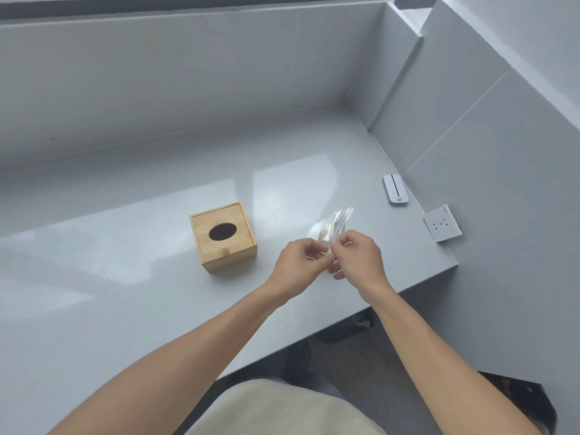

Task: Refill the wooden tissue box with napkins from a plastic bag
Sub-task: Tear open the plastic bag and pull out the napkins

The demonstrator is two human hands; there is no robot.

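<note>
Both hands, left (pixel 303 262) and right (pixel 357 257), pinch the bag (pixel 329 229) shut-fingered beside the box (pixel 223 236); best to part its mouth gently, without tearing the napkins.

left hand (pixel 299 262), right hand (pixel 357 257), fingers pinched together

A: Which items occupy the grey tabletop (pixel 125 309)?

B: One white slim device (pixel 395 189) with a dark centre line lies flat near the right wall.

A: And on that wall?

B: A white socket plate (pixel 442 227) is mounted just beyond the tabletop edge.
</note>
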